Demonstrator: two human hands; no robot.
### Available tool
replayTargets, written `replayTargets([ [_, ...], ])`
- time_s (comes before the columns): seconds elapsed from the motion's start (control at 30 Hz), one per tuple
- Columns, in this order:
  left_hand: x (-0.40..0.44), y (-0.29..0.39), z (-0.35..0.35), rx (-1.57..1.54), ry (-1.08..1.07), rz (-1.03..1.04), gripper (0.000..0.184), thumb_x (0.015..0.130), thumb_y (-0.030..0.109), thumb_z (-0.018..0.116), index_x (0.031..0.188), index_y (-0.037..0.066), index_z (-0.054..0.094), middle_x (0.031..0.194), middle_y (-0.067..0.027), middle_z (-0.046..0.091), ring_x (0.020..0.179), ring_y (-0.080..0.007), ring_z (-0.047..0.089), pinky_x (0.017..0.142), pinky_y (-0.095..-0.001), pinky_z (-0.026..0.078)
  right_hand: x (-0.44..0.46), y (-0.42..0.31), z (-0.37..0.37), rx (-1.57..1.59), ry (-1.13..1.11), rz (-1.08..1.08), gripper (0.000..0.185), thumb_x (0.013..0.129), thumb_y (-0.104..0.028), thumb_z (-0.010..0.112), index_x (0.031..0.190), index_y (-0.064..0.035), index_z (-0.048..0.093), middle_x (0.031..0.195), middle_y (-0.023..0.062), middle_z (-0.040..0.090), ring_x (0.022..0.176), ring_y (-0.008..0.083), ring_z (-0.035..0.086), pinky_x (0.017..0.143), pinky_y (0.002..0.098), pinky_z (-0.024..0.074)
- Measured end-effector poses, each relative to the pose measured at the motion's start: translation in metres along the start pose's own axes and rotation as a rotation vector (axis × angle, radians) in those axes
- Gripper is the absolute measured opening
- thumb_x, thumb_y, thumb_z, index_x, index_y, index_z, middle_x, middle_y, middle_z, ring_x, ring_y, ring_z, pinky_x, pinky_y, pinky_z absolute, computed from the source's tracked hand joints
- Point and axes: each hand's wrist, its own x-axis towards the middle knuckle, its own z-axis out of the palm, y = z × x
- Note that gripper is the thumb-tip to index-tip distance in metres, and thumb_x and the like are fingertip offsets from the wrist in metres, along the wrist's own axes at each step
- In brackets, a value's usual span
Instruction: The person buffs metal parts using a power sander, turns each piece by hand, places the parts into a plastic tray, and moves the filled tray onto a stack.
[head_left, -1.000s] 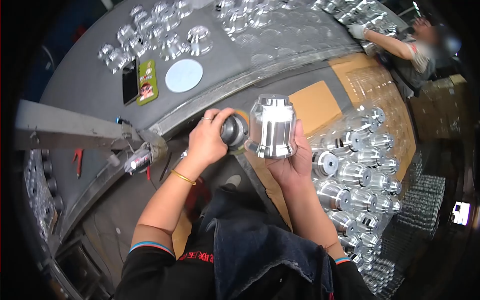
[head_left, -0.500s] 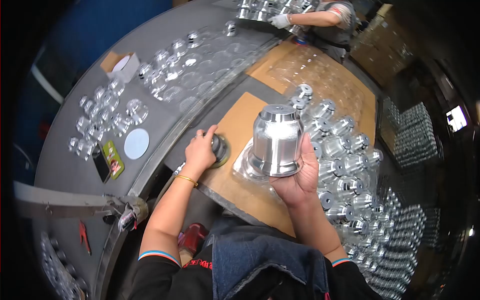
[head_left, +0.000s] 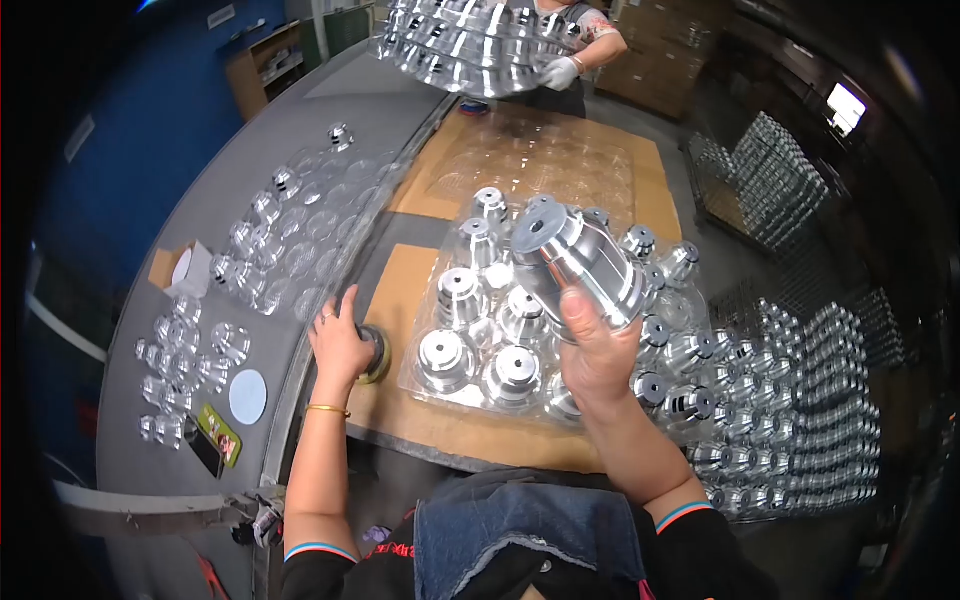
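Observation:
My right hand [head_left: 600,365] grips a large shiny metal cup-shaped part [head_left: 585,262], tilted, its narrow end with a small hole pointing up and left. Below it, a clear plastic tray [head_left: 425,388] holds several similar metal parts [head_left: 516,376] upright on the brown board. My left hand [head_left: 341,342] is at the board's left edge with fingers spread, beside a dark round power tool that looks like a sander [head_left: 374,354]. Whether the hand still touches the tool is hard to see.
On the grey table at left are several small metal parts [head_left: 175,330], an open box [head_left: 195,270], a pale blue disc [head_left: 248,397] and a phone [head_left: 205,450]. A gloved co-worker [head_left: 560,72] holds stacked loaded trays [head_left: 470,50]. More stacked parts [head_left: 810,400] stand at right.
My left hand has come off the sander's top and spread its fingers. The metal part in my right hand has tilted. The view has shifted, and the co-worker's trays moved left.

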Motion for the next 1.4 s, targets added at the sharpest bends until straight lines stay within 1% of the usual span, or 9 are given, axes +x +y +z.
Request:
replayTargets([
  [0.27,-0.013,0.097,-0.073,-0.539,0.037,0.405,0.062,0.067,0.006,0.067,0.126,0.010,0.047,0.121,-0.0127,0.051,0.114,-0.0293,0.047,0.097,-0.0398,0.036,-0.009,-0.023,-0.026,-0.232,-0.100,-0.240,0.043,0.075,0.006,0.067,0.115,0.0072,0.051,0.108,0.0140,0.061,0.096,0.0191,0.061,0.084,0.0306,0.0494],
  [0.47,-0.035,0.157,-0.104,-1.363,-0.514,0.571,0.062,0.073,0.011,0.072,0.128,0.004,0.043,0.121,-0.0117,0.049,0.111,-0.0227,0.048,0.096,-0.0357,0.038,-0.015,-0.044,-0.053,-0.775,-0.287,-0.466,0.045,0.076,0.001,0.067,0.117,0.0045,0.051,0.110,0.0128,0.061,0.098,0.0219,0.061,0.085,0.0303,0.0492],
  [0.53,-0.041,0.174,-0.105,-1.444,-0.620,0.592,0.065,0.075,0.014,0.071,0.131,0.008,0.039,0.118,-0.0107,0.049,0.105,-0.0195,0.050,0.091,-0.0337,0.041,-0.017,-0.060,-0.047,-0.512,-0.266,-0.091,0.041,0.078,-0.008,0.068,0.116,0.0011,0.055,0.111,0.0107,0.061,0.102,0.0200,0.060,0.086,0.0309,0.0488],
  [0.63,-0.049,0.201,-0.109,-1.699,-0.941,0.605,0.077,0.075,0.017,0.071,0.137,0.006,0.027,0.119,-0.0110,0.047,0.100,-0.0176,0.052,0.081,-0.0301,0.043,-0.019,-0.055,-0.082,-1.045,-0.401,-0.191,0.041,0.077,-0.015,0.068,0.114,-0.0023,0.056,0.109,0.0088,0.062,0.101,0.0199,0.060,0.086,0.0309,0.0486],
  [0.7,-0.052,0.215,-0.111,-1.694,-0.992,0.614,0.079,0.073,0.018,0.072,0.137,0.006,0.027,0.119,-0.0107,0.047,0.100,-0.0176,0.052,0.081,-0.0294,0.044,-0.021,-0.067,-0.089,-1.431,-0.463,-0.501,0.036,0.074,-0.013,0.068,0.108,-0.0035,0.060,0.104,0.0089,0.064,0.094,0.0248,0.062,0.082,0.0317,0.0507],
  [0.83,-0.056,0.238,-0.101,-1.635,-0.994,0.560,0.084,0.065,0.020,0.078,0.133,0.005,0.032,0.117,-0.0112,0.051,0.104,-0.0202,0.054,0.088,-0.0310,0.042,-0.023,-0.074,-0.107,-1.522,-0.458,-0.820,0.028,0.074,-0.011,0.065,0.101,-0.0029,0.063,0.100,0.0113,0.064,0.089,0.0276,0.064,0.076,0.0358,0.0529],
  [0.97,-0.041,0.269,-0.088,-1.654,-0.869,0.490,0.073,0.067,0.012,0.077,0.128,0.004,0.037,0.110,-0.0120,0.056,0.097,-0.0193,0.057,0.083,-0.0295,0.046,-0.037,-0.105,-0.124,-1.418,-0.237,-0.617,0.032,0.065,-0.010,0.075,0.093,0.0004,0.064,0.096,0.0144,0.063,0.092,0.0328,0.062,0.080,0.0401,0.0508],
  [1.27,-0.002,0.407,0.036,-1.079,-0.522,0.674,0.070,0.058,0.012,0.079,0.117,-0.001,0.044,0.098,-0.0136,0.058,0.088,-0.0176,0.058,0.078,-0.0287,0.047,-0.116,-0.138,-0.226,-1.210,0.428,-0.119,0.017,0.074,0.000,0.066,0.091,0.0004,0.067,0.095,0.0146,0.066,0.093,0.0244,0.063,0.083,0.0312,0.0479],
  [1.4,-0.005,0.464,0.089,-0.655,-0.390,0.813,0.070,0.058,0.027,0.077,0.120,0.013,0.047,0.107,-0.0183,0.057,0.097,-0.0332,0.057,0.082,-0.0395,0.047,-0.123,-0.161,-0.250,-1.207,0.524,-0.112,0.015,0.076,0.001,0.063,0.090,0.0013,0.066,0.094,0.0136,0.067,0.089,0.0221,0.064,0.080,0.0292,0.0482],
])
